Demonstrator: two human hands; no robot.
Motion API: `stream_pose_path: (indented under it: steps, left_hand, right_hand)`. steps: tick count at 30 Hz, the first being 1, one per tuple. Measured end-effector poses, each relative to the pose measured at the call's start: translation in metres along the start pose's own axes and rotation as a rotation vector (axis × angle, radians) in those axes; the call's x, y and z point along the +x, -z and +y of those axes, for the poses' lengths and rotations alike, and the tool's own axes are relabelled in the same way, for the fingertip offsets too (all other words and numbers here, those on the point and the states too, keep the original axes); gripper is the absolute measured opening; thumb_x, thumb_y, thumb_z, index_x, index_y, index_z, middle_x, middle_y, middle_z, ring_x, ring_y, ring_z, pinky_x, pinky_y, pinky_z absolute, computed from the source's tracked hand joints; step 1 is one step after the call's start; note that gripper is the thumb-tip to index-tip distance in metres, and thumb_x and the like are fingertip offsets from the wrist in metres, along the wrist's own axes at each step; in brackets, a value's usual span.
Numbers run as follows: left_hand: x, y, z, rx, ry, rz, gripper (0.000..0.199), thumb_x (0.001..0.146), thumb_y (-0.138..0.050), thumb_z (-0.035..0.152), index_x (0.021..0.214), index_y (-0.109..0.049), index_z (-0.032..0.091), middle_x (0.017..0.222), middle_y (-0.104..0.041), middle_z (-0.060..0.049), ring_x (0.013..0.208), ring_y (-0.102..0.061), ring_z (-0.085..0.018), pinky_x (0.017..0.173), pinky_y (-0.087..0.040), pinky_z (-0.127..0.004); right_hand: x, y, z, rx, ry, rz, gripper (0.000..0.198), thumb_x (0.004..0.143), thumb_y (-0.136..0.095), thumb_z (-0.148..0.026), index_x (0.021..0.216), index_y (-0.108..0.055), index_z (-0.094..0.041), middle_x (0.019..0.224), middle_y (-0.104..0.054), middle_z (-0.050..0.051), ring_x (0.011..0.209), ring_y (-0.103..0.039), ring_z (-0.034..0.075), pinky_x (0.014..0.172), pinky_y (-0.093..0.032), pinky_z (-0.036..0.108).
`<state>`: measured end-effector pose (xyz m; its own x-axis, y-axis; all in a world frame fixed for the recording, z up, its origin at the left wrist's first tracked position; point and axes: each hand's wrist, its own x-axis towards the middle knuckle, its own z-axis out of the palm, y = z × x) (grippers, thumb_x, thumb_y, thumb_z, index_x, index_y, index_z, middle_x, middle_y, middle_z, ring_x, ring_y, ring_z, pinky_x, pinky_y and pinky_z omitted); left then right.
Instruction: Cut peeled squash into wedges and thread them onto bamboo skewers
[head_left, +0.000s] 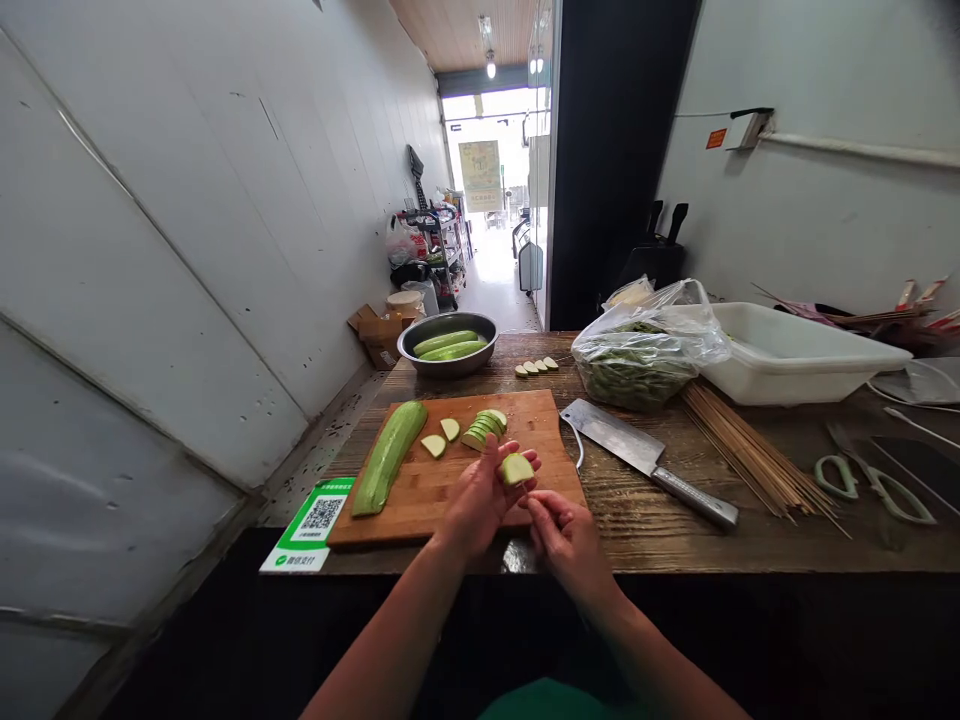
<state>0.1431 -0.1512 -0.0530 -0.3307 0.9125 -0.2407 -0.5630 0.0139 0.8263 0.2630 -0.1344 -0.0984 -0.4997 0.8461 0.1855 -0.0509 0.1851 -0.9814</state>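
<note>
Here's the green-and-white card [309, 541] at left on the surface [637, 545]: QR code [322, 515], and 微信支付 across the bottom! Doorway poster [481, 176], orange wall sticker [716, 139]? Print too small to read.

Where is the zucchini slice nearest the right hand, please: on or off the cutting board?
Off the cutting board: the zucchini slice is held in the upturned left hand, beside the right hand.

From the held slice [517, 468], a lane runs over the bare board [531, 418] towards 12 o'clock, between the stacked slices [481, 430] at 11 and the cleaver [619, 438] at 3, as far as the slice row [531, 368]. The long zucchini [391, 458] blocks 9; beyond, the metal bowl [448, 366] stands at 11, the bulging bag [637, 365] between 1 and 2
</note>
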Motion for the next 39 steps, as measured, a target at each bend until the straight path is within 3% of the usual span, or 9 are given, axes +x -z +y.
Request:
stream_pose_path:
  steps: [2,4,6,11,19,25,28,34,39]
  left_hand:
    - [0.004,0.012,0.010,0.254,-0.199,0.083,0.034,0.079,-0.053,0.040,0.100,-0.058,0.014,0.104,-0.061,-0.015,0.099,-0.057,-0.024,0.087,-0.044,-0.037]
    - [0.011,0.027,0.017,0.668,-0.527,0.172,0.028,0.076,-0.058,0.028,0.101,-0.059,0.019,0.114,-0.057,-0.010,0.111,-0.049,-0.025,0.098,-0.033,-0.037]
    - [0.021,0.041,0.020,1.081,-0.726,0.174,0.035,0.072,-0.059,0.016,0.106,-0.058,0.021,0.121,-0.053,-0.009,0.119,-0.039,-0.026,0.103,-0.021,-0.040]
    - [0.041,0.061,0.016,1.569,-0.754,0.161,0.046,0.073,-0.052,0.013,0.119,-0.049,0.019,0.119,-0.055,-0.013,0.114,-0.043,-0.028,0.098,-0.021,-0.043]
    - [0.045,0.064,0.012,1.621,-0.816,0.239,0.022,0.075,-0.054,0.021,0.095,-0.060,0.020,0.102,-0.062,-0.012,0.101,-0.051,-0.029,0.093,-0.024,-0.040]
    - [0.038,0.061,0.015,1.450,-0.770,0.205,0.011,0.070,-0.061,0.020,0.081,-0.063,0.022,0.089,-0.065,-0.009,0.094,-0.053,-0.027,0.089,-0.031,-0.037]
    - [0.029,0.055,0.015,1.095,-0.646,0.160,0.017,0.068,-0.064,0.025,0.085,-0.065,0.023,0.090,-0.065,-0.006,0.091,-0.055,-0.024,0.086,-0.037,-0.033]
    - [0.025,0.041,0.012,0.047,-0.083,0.067,0.015,0.072,-0.061,0.013,0.087,-0.060,0.014,0.082,-0.064,-0.006,0.072,-0.062,-0.015,0.063,-0.049,-0.024]
    - [0.034,0.041,0.010,-0.115,-0.020,0.159,0.013,0.076,-0.054,0.006,0.089,-0.057,0.010,0.084,-0.065,-0.012,0.073,-0.064,-0.019,0.062,-0.053,-0.027]
  right_hand:
    - [0.001,0.005,0.002,-0.032,0.007,0.053,0.031,0.084,-0.047,-0.040,0.085,-0.062,-0.013,0.048,-0.042,-0.004,0.043,-0.037,0.009,0.041,-0.028,0.020]
    - [0.002,0.008,0.005,-0.069,0.013,0.079,0.030,0.083,-0.049,-0.040,0.082,-0.063,-0.013,0.050,-0.045,-0.003,0.044,-0.040,0.010,0.042,-0.030,0.020]
    - [0.003,0.009,0.007,-0.093,0.013,0.083,0.030,0.082,-0.050,-0.040,0.078,-0.063,-0.014,0.052,-0.049,-0.001,0.046,-0.042,0.010,0.042,-0.032,0.020]
    - [0.003,0.006,0.010,-0.117,0.021,0.106,0.031,0.082,-0.049,-0.042,0.073,-0.061,-0.014,0.053,-0.052,-0.001,0.046,-0.045,0.010,0.043,-0.034,0.020]
    - [0.003,0.009,0.013,-0.038,-0.022,0.083,0.030,0.081,-0.051,-0.042,0.073,-0.059,-0.014,0.049,-0.046,-0.004,0.043,-0.041,0.009,0.041,-0.031,0.020]
    - [0.001,0.014,0.011,0.062,-0.071,0.061,0.030,0.081,-0.051,-0.043,0.075,-0.058,-0.013,0.046,-0.042,-0.005,0.038,-0.036,0.007,0.037,-0.027,0.019]
    - [-0.005,0.017,0.009,0.099,-0.088,0.026,0.031,0.080,-0.052,-0.043,0.076,-0.057,-0.014,0.043,-0.039,-0.006,0.036,-0.032,0.007,0.035,-0.023,0.019]
    - [-0.026,0.023,0.009,0.030,-0.048,-0.035,0.028,0.083,-0.050,-0.038,0.085,-0.061,-0.013,0.053,-0.046,-0.003,0.043,-0.035,0.007,0.039,-0.026,0.019]
    - [-0.035,0.026,0.005,-0.167,0.023,-0.084,0.024,0.085,-0.048,-0.032,0.088,-0.065,-0.014,0.064,-0.058,0.002,0.054,-0.048,0.011,0.048,-0.035,0.020]
